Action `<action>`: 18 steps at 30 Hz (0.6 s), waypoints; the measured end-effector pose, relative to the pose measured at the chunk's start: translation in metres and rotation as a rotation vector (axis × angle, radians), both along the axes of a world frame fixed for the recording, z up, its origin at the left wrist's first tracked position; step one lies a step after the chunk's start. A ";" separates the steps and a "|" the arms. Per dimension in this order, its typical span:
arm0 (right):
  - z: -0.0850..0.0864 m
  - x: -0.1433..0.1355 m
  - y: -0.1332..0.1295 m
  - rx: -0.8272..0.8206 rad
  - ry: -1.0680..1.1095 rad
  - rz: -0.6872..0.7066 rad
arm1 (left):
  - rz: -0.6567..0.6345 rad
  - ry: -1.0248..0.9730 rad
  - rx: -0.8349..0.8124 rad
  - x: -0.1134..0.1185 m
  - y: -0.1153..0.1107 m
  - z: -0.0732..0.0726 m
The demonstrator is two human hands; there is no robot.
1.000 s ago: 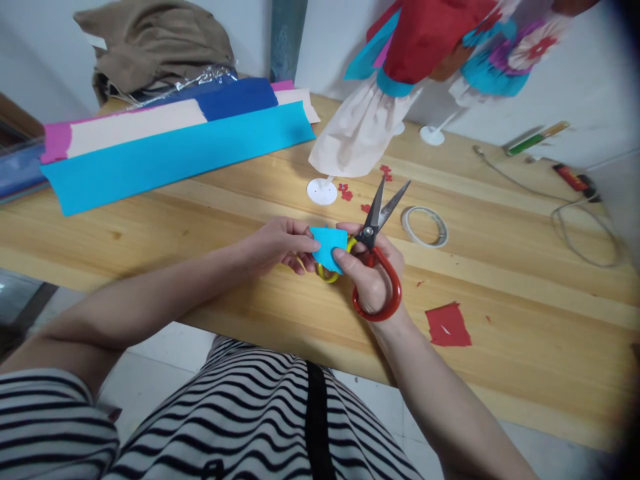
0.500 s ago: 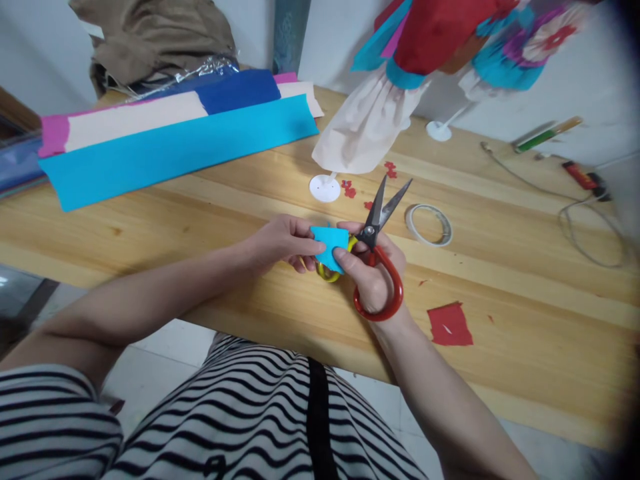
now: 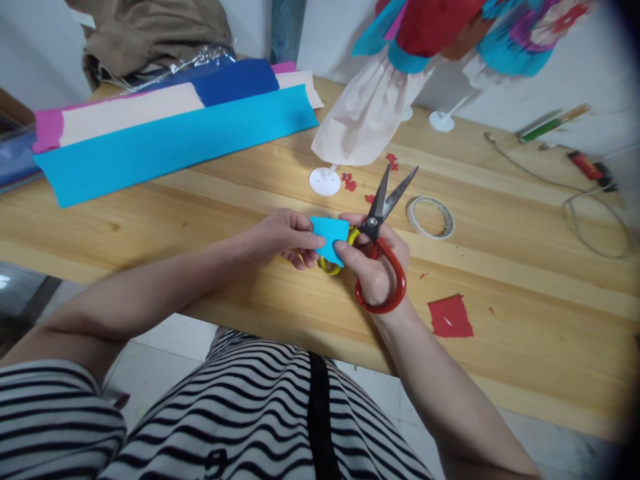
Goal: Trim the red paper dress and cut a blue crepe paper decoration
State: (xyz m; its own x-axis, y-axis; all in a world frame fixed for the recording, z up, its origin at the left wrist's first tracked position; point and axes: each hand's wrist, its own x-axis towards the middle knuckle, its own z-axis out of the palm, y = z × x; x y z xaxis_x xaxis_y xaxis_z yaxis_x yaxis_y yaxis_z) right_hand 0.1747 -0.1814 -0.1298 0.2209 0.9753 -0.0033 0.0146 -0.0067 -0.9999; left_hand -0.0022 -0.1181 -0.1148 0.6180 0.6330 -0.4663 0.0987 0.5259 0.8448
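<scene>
above a wooden table (image 3: pixel 280 300), both hands, left (image 3: pixel 294 240) and right (image 3: pixel 373 263), gripped blue paper (image 3: pixel 331 239), scissors (image 3: pixel 373 221) also in the right.

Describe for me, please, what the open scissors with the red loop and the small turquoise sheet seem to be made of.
The open scissors with the red loop: dark grey metal blades, probably steel, given their dull sheen; the loop is glossy and smooth, likely plastic. The small turquoise sheet: matte paper, possibly crepe, judging by its ragged lower edge.
</scene>
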 end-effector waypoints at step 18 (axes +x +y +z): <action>0.000 0.001 -0.002 -0.010 -0.033 0.046 | -0.033 -0.089 0.042 -0.008 0.006 0.000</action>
State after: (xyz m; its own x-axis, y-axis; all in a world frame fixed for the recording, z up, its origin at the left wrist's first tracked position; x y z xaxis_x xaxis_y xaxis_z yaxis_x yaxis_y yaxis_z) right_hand 0.1754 -0.1831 -0.1293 0.1761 0.9843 -0.0064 0.0478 -0.0150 -0.9987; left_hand -0.0105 -0.1124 -0.1145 0.6765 0.6296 -0.3821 0.0389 0.4876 0.8722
